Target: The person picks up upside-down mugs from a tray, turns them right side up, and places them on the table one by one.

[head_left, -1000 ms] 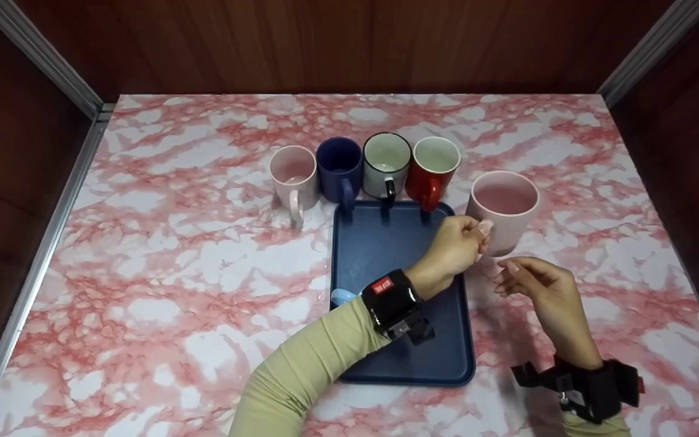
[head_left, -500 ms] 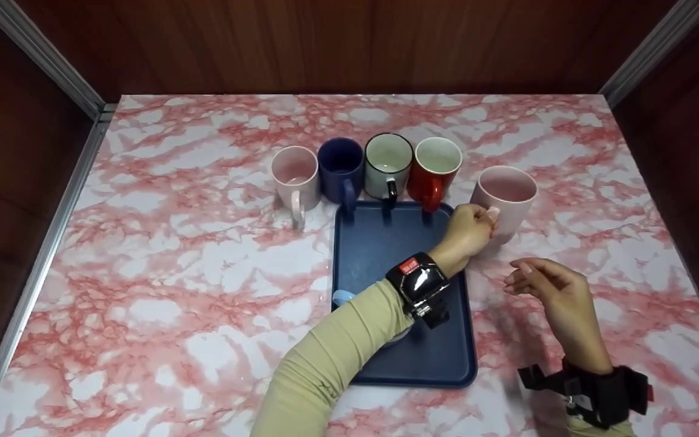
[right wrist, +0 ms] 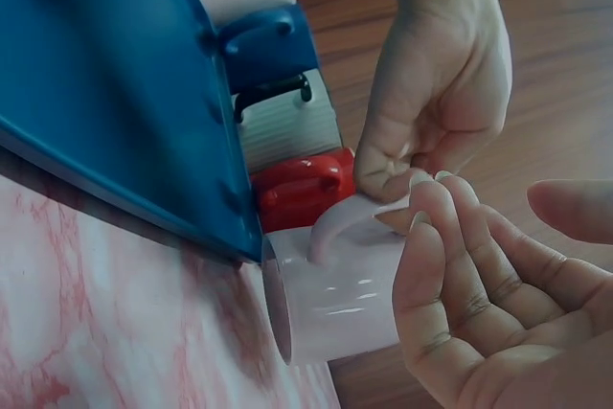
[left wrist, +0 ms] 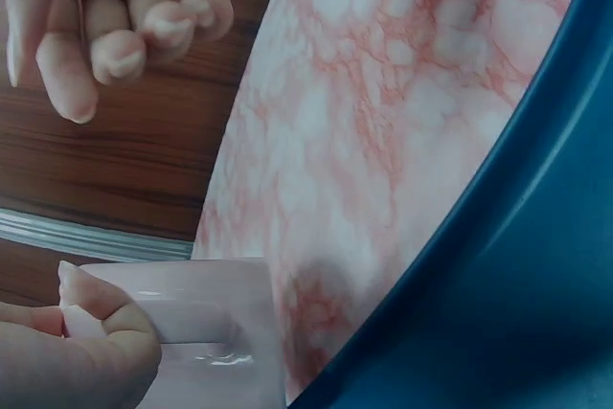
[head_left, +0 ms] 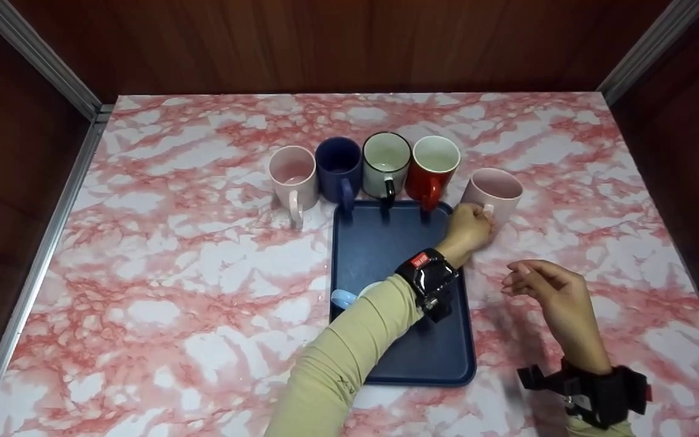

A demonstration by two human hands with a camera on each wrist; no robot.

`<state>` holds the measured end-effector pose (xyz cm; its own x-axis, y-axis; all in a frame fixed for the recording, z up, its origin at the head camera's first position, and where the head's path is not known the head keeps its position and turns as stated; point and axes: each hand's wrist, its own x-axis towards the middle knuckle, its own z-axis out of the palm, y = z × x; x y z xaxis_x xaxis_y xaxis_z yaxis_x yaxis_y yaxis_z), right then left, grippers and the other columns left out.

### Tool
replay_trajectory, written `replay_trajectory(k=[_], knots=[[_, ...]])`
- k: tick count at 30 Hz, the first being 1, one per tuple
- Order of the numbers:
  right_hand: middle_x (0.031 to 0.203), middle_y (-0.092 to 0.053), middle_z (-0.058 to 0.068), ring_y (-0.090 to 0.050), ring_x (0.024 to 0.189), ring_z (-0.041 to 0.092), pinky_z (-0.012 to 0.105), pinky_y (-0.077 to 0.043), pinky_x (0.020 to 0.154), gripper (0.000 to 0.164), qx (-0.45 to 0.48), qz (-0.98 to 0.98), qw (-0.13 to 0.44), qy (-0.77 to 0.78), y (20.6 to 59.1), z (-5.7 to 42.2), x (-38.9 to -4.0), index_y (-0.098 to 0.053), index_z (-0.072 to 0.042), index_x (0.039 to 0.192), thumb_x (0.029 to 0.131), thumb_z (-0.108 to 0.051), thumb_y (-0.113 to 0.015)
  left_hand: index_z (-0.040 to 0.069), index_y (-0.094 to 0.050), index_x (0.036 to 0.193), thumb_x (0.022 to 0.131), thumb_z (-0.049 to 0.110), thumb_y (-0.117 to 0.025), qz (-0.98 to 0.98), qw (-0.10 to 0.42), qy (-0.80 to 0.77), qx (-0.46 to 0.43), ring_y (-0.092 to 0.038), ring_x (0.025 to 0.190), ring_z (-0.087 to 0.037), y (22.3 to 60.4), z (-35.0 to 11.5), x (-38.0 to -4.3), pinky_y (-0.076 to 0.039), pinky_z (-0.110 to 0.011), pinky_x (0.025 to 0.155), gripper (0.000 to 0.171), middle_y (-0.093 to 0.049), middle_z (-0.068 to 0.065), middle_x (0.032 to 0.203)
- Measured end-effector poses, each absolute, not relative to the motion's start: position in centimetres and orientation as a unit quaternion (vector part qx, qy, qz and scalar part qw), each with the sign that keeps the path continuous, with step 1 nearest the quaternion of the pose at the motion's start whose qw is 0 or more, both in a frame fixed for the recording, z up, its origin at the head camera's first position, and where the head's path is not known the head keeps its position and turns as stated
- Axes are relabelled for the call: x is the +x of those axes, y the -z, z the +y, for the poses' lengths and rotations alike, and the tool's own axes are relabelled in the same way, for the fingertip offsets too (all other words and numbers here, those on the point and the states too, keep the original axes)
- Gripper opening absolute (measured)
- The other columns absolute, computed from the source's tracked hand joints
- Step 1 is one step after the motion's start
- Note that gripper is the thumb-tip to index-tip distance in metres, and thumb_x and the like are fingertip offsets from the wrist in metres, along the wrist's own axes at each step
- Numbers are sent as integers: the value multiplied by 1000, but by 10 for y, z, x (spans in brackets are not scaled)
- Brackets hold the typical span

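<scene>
My left hand (head_left: 469,229) pinches the handle of a pink mug (head_left: 501,203), held upright to the right of the tray's far corner. In the left wrist view that mug (left wrist: 225,318) is close to the tabletop; I cannot tell whether its base touches. My right hand (head_left: 553,291) hovers to the right of the tray, fingers loosely bent and holding nothing. Left of the held mug stands a row: a red mug (head_left: 427,182), a white mug with black rim and handle (head_left: 380,179), a dark blue mug (head_left: 332,182) and another pink mug (head_left: 301,191).
A dark blue tray (head_left: 368,243) lies in front of the row. On it sits something with a light blue handle (head_left: 343,297), mostly hidden under my left forearm. Wooden walls (head_left: 349,48) enclose the back and sides of the pink-and-white marbled table (head_left: 173,255).
My left hand has carried the pink mug away from me and downward, then slightly left toward the red mug. My right hand has shifted a little to the right.
</scene>
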<state>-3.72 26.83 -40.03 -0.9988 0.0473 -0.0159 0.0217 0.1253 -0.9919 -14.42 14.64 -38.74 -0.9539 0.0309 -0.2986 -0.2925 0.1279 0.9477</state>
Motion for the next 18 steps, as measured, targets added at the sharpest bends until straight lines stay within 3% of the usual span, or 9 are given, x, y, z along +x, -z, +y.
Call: replay_trajectory(k=[5,11,18], knots=[[84,-63,18,-62,74,26,33,-51,70,33,-33,-758,6,-652,401,268,-37,-60,9,105,91,-20,-57,-7,-58,70,85,-11,-51,685,138,-706,-115,-49,53,-14,391,153,-150,-40,-19,45,17,-54,-8,60],[84,-63,19,-62,74,27,33,-51,70,34,-46,-761,-1,-647,401,267,-37,-61,8,105,91,-22,-57,-7,-60,73,88,-7,-49,664,143,-723,-127,-57,59,-17,396,160,-157,-44,-21,49,19,-59,-11,64],[82,-63,17,-62,73,26,31,-52,70,29,-1,-731,-4,-682,404,271,-38,-60,11,104,92,-15,-55,-9,-59,78,89,-8,-47,656,126,-734,-123,-54,57,-17,400,163,-165,-41,-22,45,16,-61,-15,69]])
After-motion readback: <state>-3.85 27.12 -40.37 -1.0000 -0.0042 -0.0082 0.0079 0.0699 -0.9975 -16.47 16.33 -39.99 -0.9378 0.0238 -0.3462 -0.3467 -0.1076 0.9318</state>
